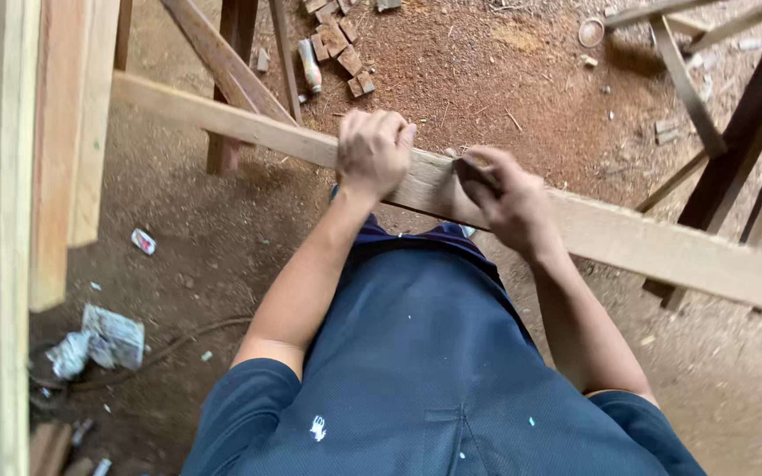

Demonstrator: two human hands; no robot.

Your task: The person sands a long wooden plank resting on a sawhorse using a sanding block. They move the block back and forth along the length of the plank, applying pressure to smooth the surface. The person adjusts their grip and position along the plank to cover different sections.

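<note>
1. Across the frame, a long pale wooden plank (628, 238) runs diagonally over a sawdust-strewn dirt floor (451, 70).
2. The left hand (372, 150) grips the plank's top, fingers curled over it.
3. Just beside it, the right hand (504, 198) clenches a small dark object (474, 172) against the wood.

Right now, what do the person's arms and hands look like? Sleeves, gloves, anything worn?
Both hands, left hand and right hand, are bare: no gloves, rings or watch visible. Forearms are uncovered. Short dark blue sleeves end above the elbows, part of a dark blue shirt with small pale flecks and one small white mark.
</note>
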